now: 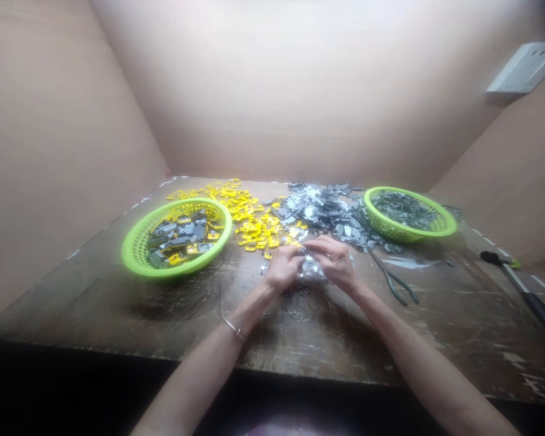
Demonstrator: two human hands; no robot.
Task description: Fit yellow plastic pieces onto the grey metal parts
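Note:
My left hand (284, 266) and my right hand (332, 259) meet over the middle of the table, fingertips close together. Both have their fingers pinched in, and whatever sits between them is too small and blurred to name. Small shiny metal pieces (312, 268) lie just under and between the hands. Beyond my left hand spreads a heap of yellow plastic frames (258, 232). Past my right hand is a pile of grey, silvery parts (315, 206).
On the left stands a green basket (129, 257) holding grey and yellow pieces. A second green basket (449, 225) with grey parts is at the right. Pliers (393, 281) lie right of my hands, and a black-handled rod (522, 290) rests at the table's (436, 339) right edge.

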